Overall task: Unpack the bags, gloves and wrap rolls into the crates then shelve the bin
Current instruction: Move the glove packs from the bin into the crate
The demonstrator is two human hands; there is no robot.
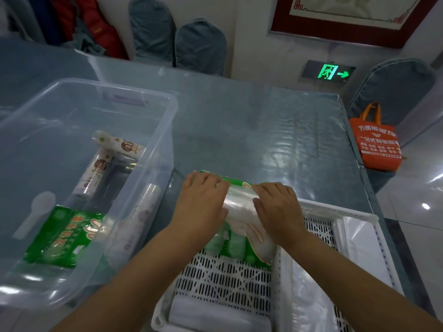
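- Clearance: bare table top runs beyond the white perforated crate to the table's far edge; the clear plastic bin stands just beside the crate's left wall, with little gap between them.
- Crate edges: a second white crate touches the first on its right side, holding white plastic bags; its rim lies close to the table's right edge.
- Surface: table covered in glossy transparent sheeting over blue-grey cloth, with glare patches.
- Room: covered chairs behind the table; lit green exit sign on the wall; orange tote bag on a chair beyond the crates to the right.
- Glove pack: green-and-clear packet, lying over the first crate's far rim, partly inside.
- Left hand: flat, fingers spread, pressing the pack's left end.
- Right hand: flat, fingers spread, pressing its right end.
- Bin contents: another green glove pack, printed wrap rolls.
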